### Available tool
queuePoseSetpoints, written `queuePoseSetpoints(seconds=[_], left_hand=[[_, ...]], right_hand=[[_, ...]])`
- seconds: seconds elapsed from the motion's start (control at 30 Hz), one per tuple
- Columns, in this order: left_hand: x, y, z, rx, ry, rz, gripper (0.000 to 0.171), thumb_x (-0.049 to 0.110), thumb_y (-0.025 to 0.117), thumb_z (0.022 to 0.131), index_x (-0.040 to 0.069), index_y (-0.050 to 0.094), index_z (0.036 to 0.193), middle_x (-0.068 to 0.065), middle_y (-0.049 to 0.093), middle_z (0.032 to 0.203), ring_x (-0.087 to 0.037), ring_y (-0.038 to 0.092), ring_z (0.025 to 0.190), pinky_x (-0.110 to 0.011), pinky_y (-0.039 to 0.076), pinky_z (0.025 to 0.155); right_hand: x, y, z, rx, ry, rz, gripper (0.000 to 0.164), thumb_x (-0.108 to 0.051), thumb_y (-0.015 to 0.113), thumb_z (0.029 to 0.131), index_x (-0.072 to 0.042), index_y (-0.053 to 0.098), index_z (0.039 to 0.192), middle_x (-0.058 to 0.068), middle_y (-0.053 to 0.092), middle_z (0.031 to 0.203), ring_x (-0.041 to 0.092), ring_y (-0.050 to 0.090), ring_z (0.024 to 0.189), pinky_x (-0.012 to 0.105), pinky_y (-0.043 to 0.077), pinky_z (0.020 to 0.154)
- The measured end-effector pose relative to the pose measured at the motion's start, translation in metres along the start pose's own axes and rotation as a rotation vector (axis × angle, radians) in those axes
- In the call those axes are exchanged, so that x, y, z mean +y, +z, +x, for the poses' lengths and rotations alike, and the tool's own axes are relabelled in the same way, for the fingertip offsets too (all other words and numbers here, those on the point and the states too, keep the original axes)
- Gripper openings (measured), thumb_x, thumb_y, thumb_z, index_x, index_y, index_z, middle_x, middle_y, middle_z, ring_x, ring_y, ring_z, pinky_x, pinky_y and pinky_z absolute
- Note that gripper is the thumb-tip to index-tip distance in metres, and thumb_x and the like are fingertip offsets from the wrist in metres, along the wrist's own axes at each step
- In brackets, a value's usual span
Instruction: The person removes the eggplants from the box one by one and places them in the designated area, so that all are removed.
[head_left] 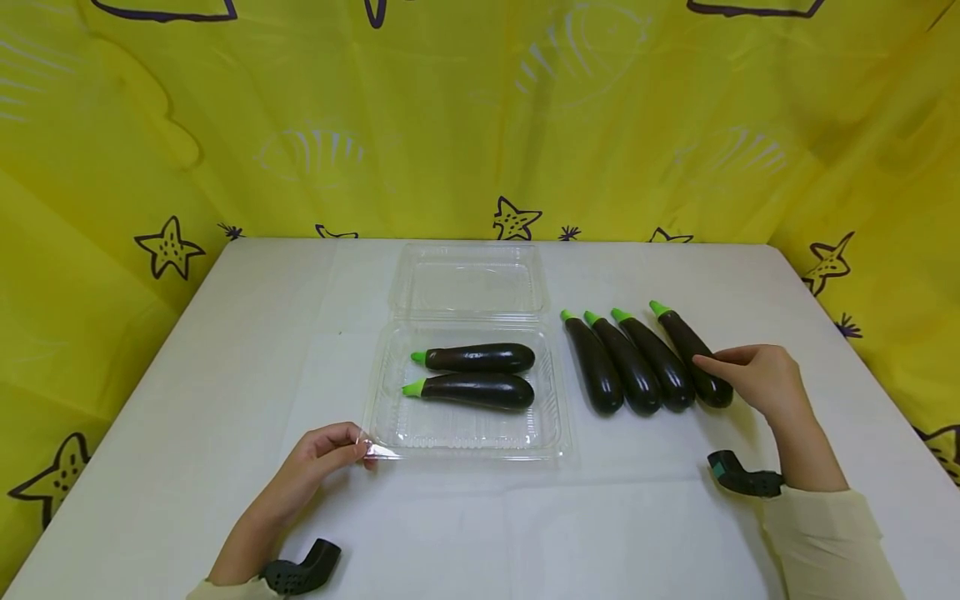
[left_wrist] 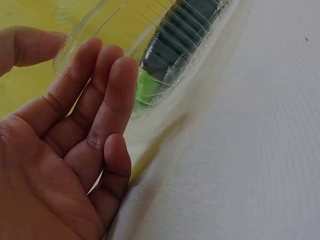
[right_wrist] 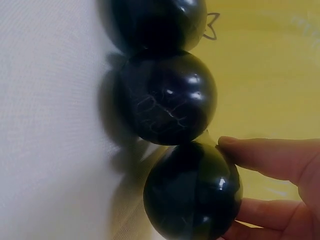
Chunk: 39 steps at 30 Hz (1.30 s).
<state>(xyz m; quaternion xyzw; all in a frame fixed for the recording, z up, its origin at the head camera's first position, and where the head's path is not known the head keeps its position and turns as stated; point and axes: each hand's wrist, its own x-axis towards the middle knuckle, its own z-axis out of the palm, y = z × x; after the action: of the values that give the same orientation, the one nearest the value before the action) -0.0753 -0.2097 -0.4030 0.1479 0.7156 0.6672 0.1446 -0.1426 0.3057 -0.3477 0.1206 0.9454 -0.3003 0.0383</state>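
A clear plastic container (head_left: pixel 450 432) lies on the table with its hinged lid (head_left: pixel 468 287) folded back. Two dark eggplants with green stems, an upper one (head_left: pixel 480 358) and a lower one (head_left: pixel 476 392), lie crosswise inside it. My left hand (head_left: pixel 326 454) pinches the container's front left corner, thumb on the rim and fingers against the outer wall. To the right of the container, several eggplants stand in a slanted row. The rightmost eggplant (head_left: pixel 684 337) is gripped near its thick end by my right hand (head_left: pixel 765 385), thumb on one side and fingers on the other.
Beside the held eggplant lie three others: a left one (head_left: pixel 592 362), a middle one (head_left: pixel 626 362) and a right one (head_left: pixel 658 362). A white cloth covers the table (head_left: pixel 240 358). Yellow patterned curtain (head_left: pixel 450 108) hangs behind and at both sides.
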Motion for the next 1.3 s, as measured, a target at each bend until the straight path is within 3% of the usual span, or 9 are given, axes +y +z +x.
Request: queuePoseSetpoints(seconds=[1.3], left_hand=[[-0.0001, -0.0004, -0.0001, 0.004, -0.005, 0.011, 0.016, 0.006, 0.049, 0.093, -0.008, 0.053, 0.085, -0.007, 0.062, 0.079, -0.018, 0.056, 0.079, -0.025, 0.042, 0.077]], right_hand=[[0.0024, 0.0055, 0.0003, 0.007, -0.01, -0.002, 0.071, -0.051, 0.061, 0.082, 0.014, 0.057, 0.112, 0.033, 0.055, 0.111, 0.048, 0.046, 0.103, 0.052, 0.041, 0.075]])
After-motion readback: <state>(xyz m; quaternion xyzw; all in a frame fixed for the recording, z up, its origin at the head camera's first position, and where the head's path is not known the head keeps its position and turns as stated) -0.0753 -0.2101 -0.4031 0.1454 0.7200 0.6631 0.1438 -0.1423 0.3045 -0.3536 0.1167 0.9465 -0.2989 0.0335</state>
